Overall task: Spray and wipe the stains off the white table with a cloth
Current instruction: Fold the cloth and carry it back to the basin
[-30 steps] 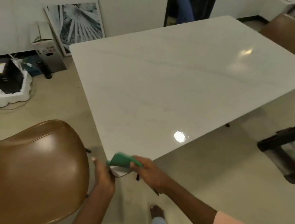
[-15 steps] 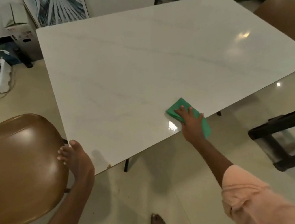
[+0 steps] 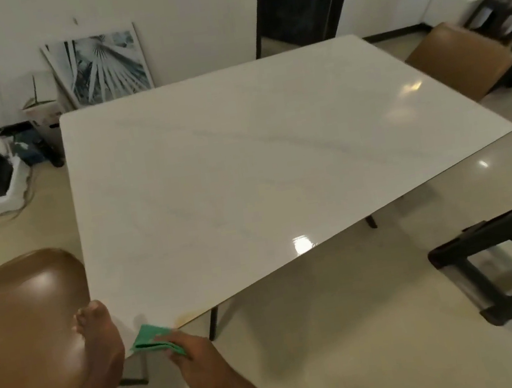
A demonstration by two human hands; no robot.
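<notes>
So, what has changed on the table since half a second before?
The right hand slid the green cloth leftward along the near edge to the table's near-left corner, beside a yellowish stain. The left hand stays at that corner, holding nothing.

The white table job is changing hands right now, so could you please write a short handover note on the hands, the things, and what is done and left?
Right hand: grips the green cloth at the near left corner of the white table.
Left hand: holds nothing, fingers relaxed, over the table's left edge beside the brown chair.
Done: most of the tabletop looks glossy and free of marks.
Left: a yellowish stain sits at the near edge, just right of the cloth; wipe it off. No spray bottle is in view.
</notes>
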